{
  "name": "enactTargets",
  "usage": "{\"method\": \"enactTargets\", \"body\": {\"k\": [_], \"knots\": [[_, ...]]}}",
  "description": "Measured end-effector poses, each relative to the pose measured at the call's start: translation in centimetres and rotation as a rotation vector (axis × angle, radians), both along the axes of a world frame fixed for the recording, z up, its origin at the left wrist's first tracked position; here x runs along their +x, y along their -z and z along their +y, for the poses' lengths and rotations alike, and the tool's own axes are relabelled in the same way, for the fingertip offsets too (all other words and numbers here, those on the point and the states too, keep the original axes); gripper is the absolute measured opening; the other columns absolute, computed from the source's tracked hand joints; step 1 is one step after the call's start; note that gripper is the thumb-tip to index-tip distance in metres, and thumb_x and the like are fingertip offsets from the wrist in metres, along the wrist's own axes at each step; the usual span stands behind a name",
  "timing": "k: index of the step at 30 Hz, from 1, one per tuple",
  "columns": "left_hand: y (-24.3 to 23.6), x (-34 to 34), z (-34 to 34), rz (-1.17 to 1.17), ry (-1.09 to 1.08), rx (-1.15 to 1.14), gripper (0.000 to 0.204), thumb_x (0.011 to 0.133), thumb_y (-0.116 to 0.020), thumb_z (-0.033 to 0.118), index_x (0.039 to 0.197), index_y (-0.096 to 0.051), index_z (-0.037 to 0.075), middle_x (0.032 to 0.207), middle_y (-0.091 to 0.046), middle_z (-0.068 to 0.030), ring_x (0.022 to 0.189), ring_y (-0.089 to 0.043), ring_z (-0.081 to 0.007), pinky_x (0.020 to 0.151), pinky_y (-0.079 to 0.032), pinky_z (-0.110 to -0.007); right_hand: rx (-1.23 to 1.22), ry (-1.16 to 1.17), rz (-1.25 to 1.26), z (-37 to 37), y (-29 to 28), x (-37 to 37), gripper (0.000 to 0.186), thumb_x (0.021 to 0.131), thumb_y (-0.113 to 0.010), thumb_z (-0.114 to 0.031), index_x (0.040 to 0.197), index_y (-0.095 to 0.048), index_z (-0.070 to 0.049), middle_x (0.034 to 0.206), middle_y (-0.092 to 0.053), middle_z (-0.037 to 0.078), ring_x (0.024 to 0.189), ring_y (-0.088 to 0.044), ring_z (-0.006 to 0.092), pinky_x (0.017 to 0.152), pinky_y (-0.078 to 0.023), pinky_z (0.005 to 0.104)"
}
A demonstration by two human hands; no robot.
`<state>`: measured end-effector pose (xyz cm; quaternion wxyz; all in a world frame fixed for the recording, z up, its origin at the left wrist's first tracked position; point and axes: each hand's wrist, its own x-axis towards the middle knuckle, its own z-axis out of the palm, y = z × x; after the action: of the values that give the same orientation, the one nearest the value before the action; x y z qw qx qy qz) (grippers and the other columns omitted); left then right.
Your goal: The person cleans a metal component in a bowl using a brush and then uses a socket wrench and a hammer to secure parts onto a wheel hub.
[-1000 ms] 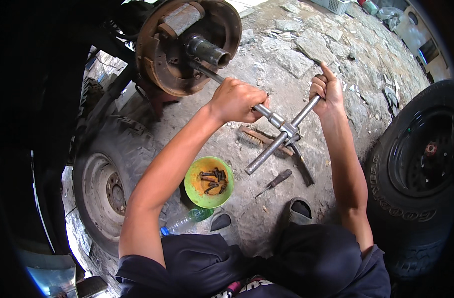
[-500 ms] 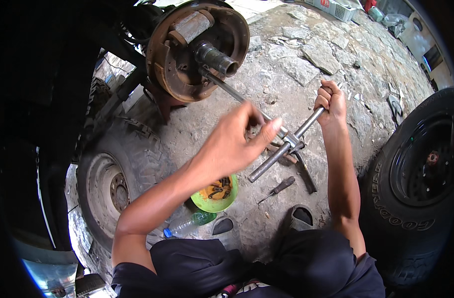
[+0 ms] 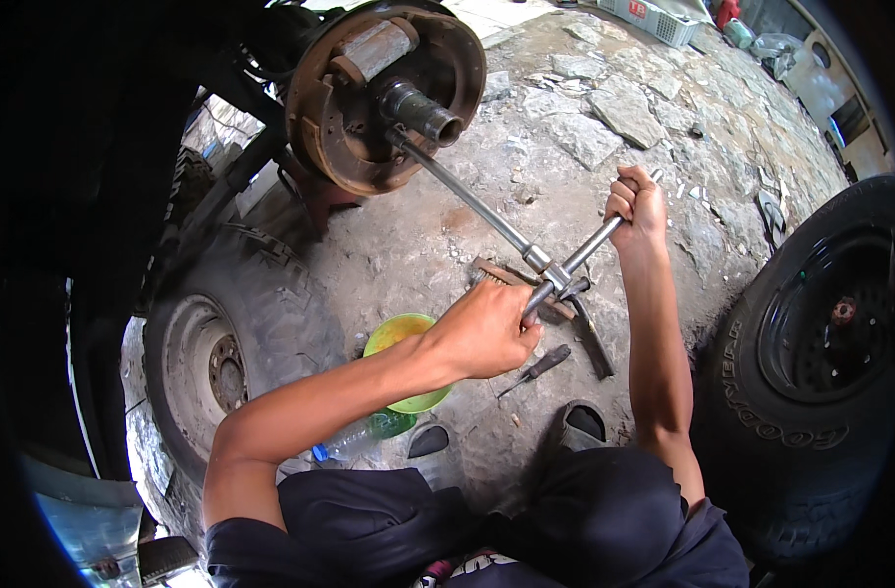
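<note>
A long steel T-handle socket wrench point(image 3: 477, 208) slants from the brake assembly down to my hands. Its socket end sits against the rusty brake backing plate point(image 3: 315, 127), just below the protruding axle tube point(image 3: 423, 110). My left hand point(image 3: 491, 331) is closed around the near-left end of the crossbar. Farther off and to the right, my right hand point(image 3: 635, 208) is wrapped round the crossbar's other end, whose tip pokes out past the fist. A brake shoe or cylinder-like part point(image 3: 377, 51) shows at the top of the plate.
Below my hands lie a wooden brush point(image 3: 490, 267), a screwdriver point(image 3: 547, 364) and a dark bar-like tool point(image 3: 592, 341). A green bowl point(image 3: 426, 402) and plastic bottle point(image 3: 347, 443) stand near my feet. Wheels flank me: one left point(image 3: 185, 363), one right point(image 3: 741, 412). A crate point(image 3: 653, 24) sits far back.
My left hand, open above the wrench shaft before, has moved down and closed on the crossbar's near end. My right hand keeps its grip; the view has shifted slightly.
</note>
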<state>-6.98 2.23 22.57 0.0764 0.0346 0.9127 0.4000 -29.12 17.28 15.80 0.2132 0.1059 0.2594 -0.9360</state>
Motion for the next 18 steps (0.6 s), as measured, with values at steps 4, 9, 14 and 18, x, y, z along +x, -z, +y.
{"method": "enactTargets", "body": {"k": [4,9,14,18], "knots": [[0.8,0.4,-0.2,0.022,-0.006,0.056,0.018,0.081,-0.064,0.012,0.075,-0.056,-0.002,0.050,-0.051,-0.0146,0.045,-0.056,-0.0264,0.047,-0.043,-0.038,-0.017,-0.008,-0.007,0.0,0.4,0.2,0.031,0.087,-0.053,0.001,0.066,-0.036,-0.015,0.051,-0.025,-0.007,0.037,-0.019,0.0041,0.032,-0.017,0.0218],[1.1,0.4,-0.5,0.069,0.004,0.062,0.014,0.078,-0.063,0.010,0.073,-0.055,-0.001,0.051,-0.052,-0.0152,0.046,-0.058,-0.0266,0.048,-0.044,-0.038,-0.015,-0.006,-0.013,0.0,0.2,0.3,0.031,0.087,-0.053,0.001,0.066,-0.037,-0.014,0.051,-0.026,-0.007,0.036,-0.020,0.0041,0.031,-0.017,0.0218],[0.9,0.2,-0.4,0.102,0.013,0.060,0.011,0.074,-0.061,0.008,0.072,-0.055,-0.001,0.053,-0.053,-0.0156,0.048,-0.058,-0.0266,0.050,-0.045,-0.038,-0.026,-0.020,-0.031,0.2,-0.7,0.0,0.028,0.088,-0.053,0.001,0.067,-0.040,-0.012,0.051,-0.026,-0.007,0.037,-0.020,0.0039,0.031,-0.018,0.0213],[0.1,0.1,-0.4,0.082,0.017,0.079,0.010,0.074,-0.061,0.007,0.072,-0.055,-0.001,0.053,-0.053,-0.0152,0.047,-0.057,-0.0260,0.050,-0.045,-0.037,-0.039,-0.012,-0.019,0.4,-0.7,-0.1,0.022,0.089,-0.052,-0.001,0.070,-0.044,-0.009,0.051,-0.027,-0.006,0.037,-0.022,0.0041,0.031,-0.019,0.0213]]}}
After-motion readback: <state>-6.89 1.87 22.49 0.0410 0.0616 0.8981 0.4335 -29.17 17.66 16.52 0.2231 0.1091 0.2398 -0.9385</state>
